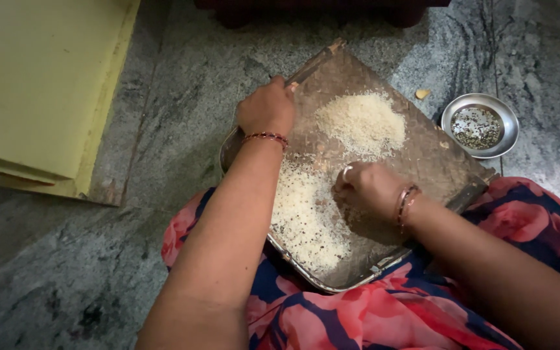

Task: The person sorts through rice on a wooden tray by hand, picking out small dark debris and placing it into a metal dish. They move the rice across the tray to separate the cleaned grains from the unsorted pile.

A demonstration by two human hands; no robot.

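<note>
The left hand (267, 107) sits just above the middle of the frame, fingers curled tight around the upper left rim of a flat woven winnowing tray (432, 155), gripping it where a wooden edge strip runs up towards the top. A beaded bangle (265, 137) circles that wrist. The right hand (365, 188) lies a little right of centre, resting on the tray's surface with its fingers bunched narrow and pressed down into the grain; whether it pinches anything between them I cannot tell. A ring (346, 172) shows on one finger and bangles (407, 204) ring the wrist.

The tray fills the centre of the frame, tilted like a diamond, its lower edge resting on the person's lap. On it the rice lies in two lots: a cleaner, paler heap (361, 123) in the upper part, just above the right hand, and a wider, thinner spread (303, 217) flecked with dark bits in the lower left part, between the two forearms.

At the right edge, just beside the tray's far corner, a small steel plate (507, 129) stands on the grey stone floor (163, 129), holding dark specks. A pale scrap (422, 94) lies on the floor near it. Pink and navy flowered cloth (371, 317) covers the lap along the bottom. A yellow board (40, 84) fills the upper left.
</note>
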